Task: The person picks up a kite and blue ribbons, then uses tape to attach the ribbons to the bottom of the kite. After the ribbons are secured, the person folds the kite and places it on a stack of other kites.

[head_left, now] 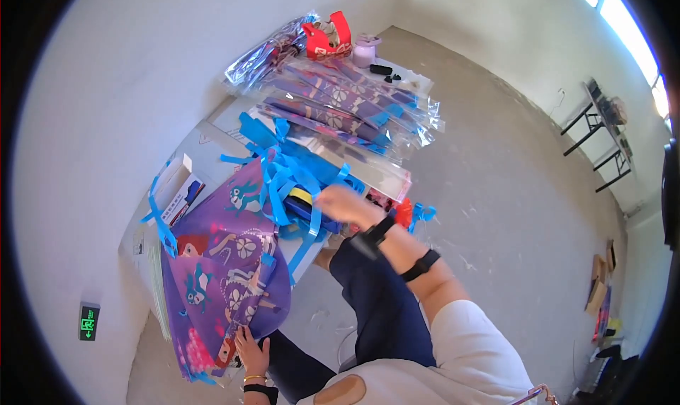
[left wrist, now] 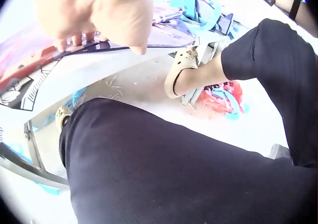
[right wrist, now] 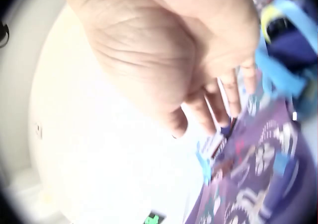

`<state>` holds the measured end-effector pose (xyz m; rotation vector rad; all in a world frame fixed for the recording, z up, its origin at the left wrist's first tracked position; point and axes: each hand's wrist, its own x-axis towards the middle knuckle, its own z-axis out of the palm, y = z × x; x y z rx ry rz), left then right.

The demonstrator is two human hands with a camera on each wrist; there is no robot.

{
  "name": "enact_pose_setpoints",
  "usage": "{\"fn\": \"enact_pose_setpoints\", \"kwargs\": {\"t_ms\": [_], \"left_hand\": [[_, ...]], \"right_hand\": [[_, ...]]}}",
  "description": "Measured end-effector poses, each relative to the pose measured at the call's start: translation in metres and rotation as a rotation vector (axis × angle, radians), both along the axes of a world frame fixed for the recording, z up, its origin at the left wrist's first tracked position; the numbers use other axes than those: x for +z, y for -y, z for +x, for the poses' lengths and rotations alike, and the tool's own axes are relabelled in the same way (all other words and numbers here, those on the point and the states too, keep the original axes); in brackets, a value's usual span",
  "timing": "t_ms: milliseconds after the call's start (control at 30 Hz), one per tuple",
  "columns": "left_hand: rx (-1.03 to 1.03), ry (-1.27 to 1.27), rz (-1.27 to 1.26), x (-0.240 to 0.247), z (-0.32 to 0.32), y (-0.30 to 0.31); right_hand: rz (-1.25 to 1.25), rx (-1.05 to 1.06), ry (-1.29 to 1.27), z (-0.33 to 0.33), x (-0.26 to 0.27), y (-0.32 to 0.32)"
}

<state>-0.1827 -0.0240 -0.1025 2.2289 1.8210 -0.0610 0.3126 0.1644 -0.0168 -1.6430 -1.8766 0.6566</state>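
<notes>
A large purple sheet (head_left: 234, 263) printed with cartoon figures drapes over the table's near end. My left hand (head_left: 253, 352) rests on its lower edge, fingers laid on the print; in the left wrist view the palm (left wrist: 94, 10) stands over the sheet's border. Blurred, my right hand (head_left: 343, 205) hovers beside a tangle of blue strips (head_left: 280, 175). Its fingers (right wrist: 211, 102) hang loosely extended in the right wrist view, holding nothing. Close by it lies a dark blue object with a yellow ring (head_left: 301, 195), partly covered by the strips.
Clear-bagged purple sheets (head_left: 333, 97) pile up farther along the table. A small open carton (head_left: 173, 189) stands at the left side, a red bag (head_left: 329, 37) and a pink jar (head_left: 365, 51) at the far end. My knee (head_left: 368, 284) is close to the table edge.
</notes>
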Motion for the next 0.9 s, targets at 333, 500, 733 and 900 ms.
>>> {"fn": "enact_pose_setpoints", "kwargs": {"t_ms": [333,500,733,900], "left_hand": [[0.025,0.008,-0.085,0.008,0.008,-0.007],[0.050,0.022,-0.106,0.012,0.013,-0.010],[0.078,0.005,-0.101,0.013,0.018,-0.011],[0.093,0.018,-0.101,0.012,0.019,-0.011]], "right_hand": [[0.068,-0.498,0.245,0.206,-0.152,-0.029],[0.061,-0.511,0.101,0.245,-0.140,-0.057],[-0.019,-0.567,0.471,0.218,-0.109,-0.068],[-0.048,-0.586,0.838,0.218,-0.131,-0.098]]}}
